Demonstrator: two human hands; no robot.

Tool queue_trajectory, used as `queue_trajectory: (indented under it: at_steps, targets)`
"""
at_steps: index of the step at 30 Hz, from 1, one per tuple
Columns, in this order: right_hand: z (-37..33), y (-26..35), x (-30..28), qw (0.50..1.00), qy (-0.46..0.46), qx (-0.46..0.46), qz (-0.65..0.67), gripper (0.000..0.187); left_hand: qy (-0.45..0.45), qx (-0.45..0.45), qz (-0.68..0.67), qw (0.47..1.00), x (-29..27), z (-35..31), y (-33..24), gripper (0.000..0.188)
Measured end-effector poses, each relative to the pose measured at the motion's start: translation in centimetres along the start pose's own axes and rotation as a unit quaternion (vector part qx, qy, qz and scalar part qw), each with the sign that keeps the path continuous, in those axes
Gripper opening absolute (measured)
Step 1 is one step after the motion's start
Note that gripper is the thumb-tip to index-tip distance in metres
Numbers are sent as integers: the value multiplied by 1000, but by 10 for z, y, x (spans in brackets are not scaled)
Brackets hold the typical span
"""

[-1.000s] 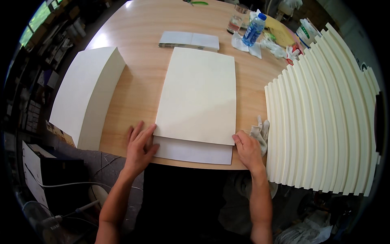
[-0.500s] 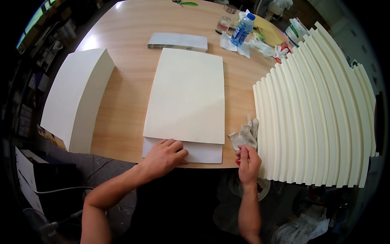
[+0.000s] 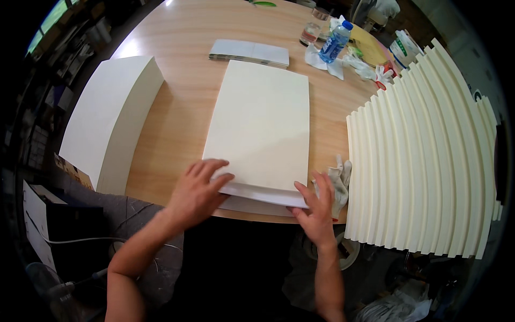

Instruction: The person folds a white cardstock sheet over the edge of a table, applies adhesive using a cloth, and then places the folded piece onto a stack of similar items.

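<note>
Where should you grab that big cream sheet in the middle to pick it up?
Probably by the near short edge of the cream sheet, coming from the table's front. That edge overhangs a flap at the table rim, where the left hand and right hand already rest; elsewhere it lies flat.

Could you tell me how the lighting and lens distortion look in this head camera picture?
Head view: strong fisheye, so the fanned cream sheets bow toward the black rim; window glare whitens the wooden table at far left; the hands and the cream card sheet are evenly lit and sharp.
</note>
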State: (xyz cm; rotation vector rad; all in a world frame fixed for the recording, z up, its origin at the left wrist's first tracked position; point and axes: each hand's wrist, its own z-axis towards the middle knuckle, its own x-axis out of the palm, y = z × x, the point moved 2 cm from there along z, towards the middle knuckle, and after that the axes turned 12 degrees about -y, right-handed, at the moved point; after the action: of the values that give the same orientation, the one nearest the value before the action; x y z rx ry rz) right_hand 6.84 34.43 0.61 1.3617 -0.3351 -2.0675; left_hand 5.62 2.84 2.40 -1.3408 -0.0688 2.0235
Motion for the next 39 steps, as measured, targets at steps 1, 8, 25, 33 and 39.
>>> queue_trajectory:
  at_steps: [1,8,25,33,39]
  targets:
    - [10,-7,4,999,10,8,39,53,29,-16,-37,999,-4,6,15,38]
    - [52,-21,33,990,3,81,115,23,50,-113,-118,985,15,37,59,21]
    - [51,-20,46,999,-44,11,0,26,262,-55,47,962,21,94,46,35]
    - [49,-32,-20,982,-114,151,-9,27,334,411,234,815,72,147,-17,82]
    - [4,-59,-17,973,-84,47,-210,15,352,408,210,816,74,152,-20,108]
